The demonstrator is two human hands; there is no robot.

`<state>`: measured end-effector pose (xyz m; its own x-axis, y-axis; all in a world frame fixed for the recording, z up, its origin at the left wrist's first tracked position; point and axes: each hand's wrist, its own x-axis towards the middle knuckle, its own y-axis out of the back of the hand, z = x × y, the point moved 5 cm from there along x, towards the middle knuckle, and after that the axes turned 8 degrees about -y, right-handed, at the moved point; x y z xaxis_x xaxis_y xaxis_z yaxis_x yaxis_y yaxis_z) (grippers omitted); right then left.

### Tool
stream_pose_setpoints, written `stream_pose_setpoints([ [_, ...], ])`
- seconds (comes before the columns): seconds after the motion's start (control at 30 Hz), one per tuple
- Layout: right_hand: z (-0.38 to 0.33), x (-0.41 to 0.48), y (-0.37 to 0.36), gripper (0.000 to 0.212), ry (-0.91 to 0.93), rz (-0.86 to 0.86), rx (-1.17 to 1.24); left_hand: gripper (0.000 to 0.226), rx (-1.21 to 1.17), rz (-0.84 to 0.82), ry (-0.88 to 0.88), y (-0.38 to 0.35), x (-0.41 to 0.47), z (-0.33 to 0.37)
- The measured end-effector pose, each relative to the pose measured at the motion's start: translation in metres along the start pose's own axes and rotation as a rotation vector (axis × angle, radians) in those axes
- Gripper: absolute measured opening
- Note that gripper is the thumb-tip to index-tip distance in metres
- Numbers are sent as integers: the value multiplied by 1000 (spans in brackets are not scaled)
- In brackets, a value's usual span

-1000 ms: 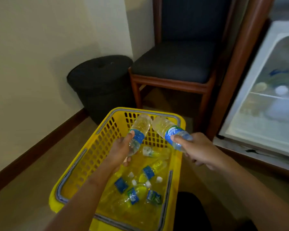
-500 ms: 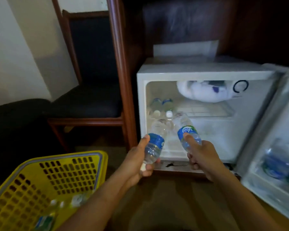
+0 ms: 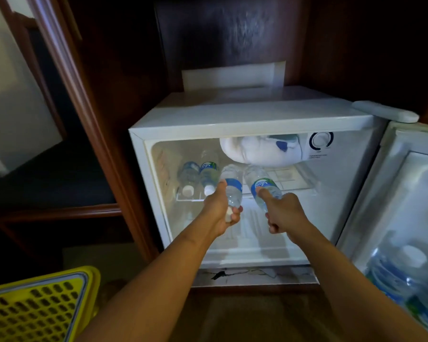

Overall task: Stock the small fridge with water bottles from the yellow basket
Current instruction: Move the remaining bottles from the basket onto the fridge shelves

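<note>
The small white fridge [image 3: 247,119] stands open in a dark wooden cabinet. My left hand [image 3: 219,209] grips a blue-labelled water bottle [image 3: 231,183] by its cap end, base pointing into the fridge. My right hand [image 3: 283,212] holds a second bottle [image 3: 261,182] the same way, beside the first. Both bottles reach over the front of the wire shelf [image 3: 294,180]. Two bottles [image 3: 199,174] lie on that shelf at the left, caps toward me. A corner of the yellow basket [image 3: 35,307] shows at the bottom left.
A frosted freezer box [image 3: 260,151] hangs at the fridge's top, a thermostat dial [image 3: 321,141] beside it. The open door [image 3: 403,218] at the right carries large bottles [image 3: 400,275] in its rack. A dark chair seat [image 3: 47,176] sits left of the wooden cabinet post [image 3: 89,119].
Both hands carried their bottles from above the basket over to the fridge and pushed them forward to the shelf. The view swung right and closer; the basket slid to the bottom left corner.
</note>
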<state>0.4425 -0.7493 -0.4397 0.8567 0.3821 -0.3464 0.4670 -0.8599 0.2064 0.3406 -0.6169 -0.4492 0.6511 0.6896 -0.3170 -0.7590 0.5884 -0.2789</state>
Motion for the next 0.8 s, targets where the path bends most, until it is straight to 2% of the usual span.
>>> stream_pose_setpoints([
  [0.17, -21, 29, -17, 53, 23, -28, -35, 59, -27, 82, -49, -11, 33, 6],
  [0.27, -25, 41, -27, 53, 38, -75, -74, 61, 4, 42, -47, -17, 38, 6],
  [0.37, -19, 44, -30, 51, 57, -140, -110, 67, 151, -9, -15, -15, 31, 2],
  [0.47, -11, 39, -28, 47, 128, -163, -123, 56, 330, -1, -116, -4, 22, 4],
  [0.6, -3, 39, -31, 47, 204, -127, -92, 47, 258, -25, -260, -2, 17, 7],
  [0.73, -7, 42, -37, 34, 185, -129, -65, 34, 169, 3, -261, -5, 31, 8],
  [0.8, -10, 45, -40, 31, 149, -143, -47, 34, 199, 10, -246, -3, 40, 10],
])
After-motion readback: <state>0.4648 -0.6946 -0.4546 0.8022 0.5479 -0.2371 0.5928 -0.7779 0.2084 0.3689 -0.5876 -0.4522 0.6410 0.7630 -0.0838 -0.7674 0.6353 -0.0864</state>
